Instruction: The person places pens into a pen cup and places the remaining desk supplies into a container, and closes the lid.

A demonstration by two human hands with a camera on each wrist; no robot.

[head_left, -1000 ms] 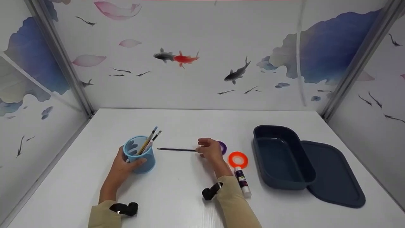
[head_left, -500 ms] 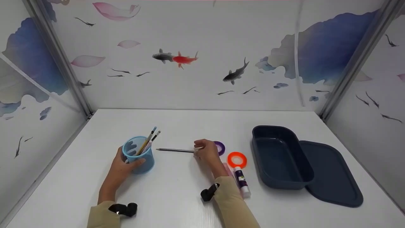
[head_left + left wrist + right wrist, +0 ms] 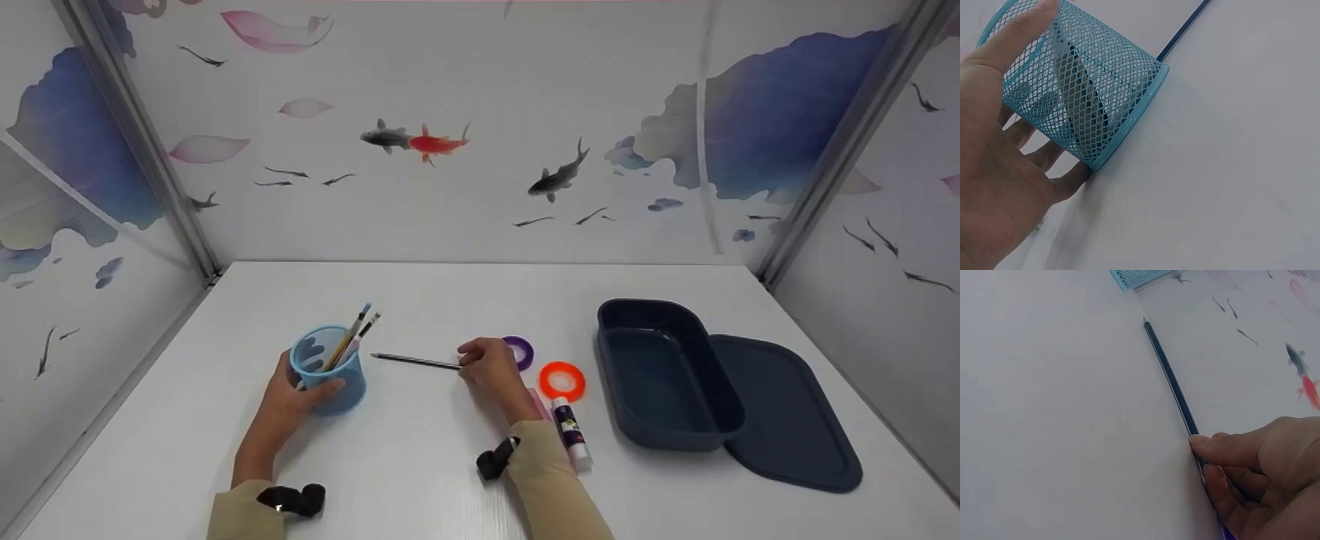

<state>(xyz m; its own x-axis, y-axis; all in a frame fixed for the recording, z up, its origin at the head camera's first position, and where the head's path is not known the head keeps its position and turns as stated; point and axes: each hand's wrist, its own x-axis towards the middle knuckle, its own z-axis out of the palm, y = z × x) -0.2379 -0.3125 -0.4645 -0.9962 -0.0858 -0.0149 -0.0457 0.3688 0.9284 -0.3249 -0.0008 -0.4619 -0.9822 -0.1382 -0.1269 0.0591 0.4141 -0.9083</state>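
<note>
My left hand (image 3: pixel 289 394) grips a light blue mesh pencil cup (image 3: pixel 341 390) on the left of the table, fingers curled round its far side and thumb across the front. Several pencils (image 3: pixel 351 339) lean inside the cup; its mesh (image 3: pixel 1100 73) shows them in the left wrist view. A dark pencil (image 3: pixel 412 361) points its tip toward the cup. At its other end, my right hand (image 3: pixel 495 371) pinches it between thumb and fingers, as the right wrist view shows with the dark blue pencil (image 3: pixel 1171 379) lying close over the white surface.
A purple tape roll (image 3: pixel 525 352) lies just behind the right hand, with an orange ring-shaped roll (image 3: pixel 562 381) beside it. A glue stick (image 3: pixel 571 435) lies over a pink item (image 3: pixel 538 403) near the right sleeve. Farther right are a dark blue box (image 3: pixel 667 390) and its lid (image 3: pixel 802 420).
The right hand has shifted slightly toward the front, its fingers closing round the pencil's end, and the pencil has tilted a little. The left hand and cup stay in place.
</note>
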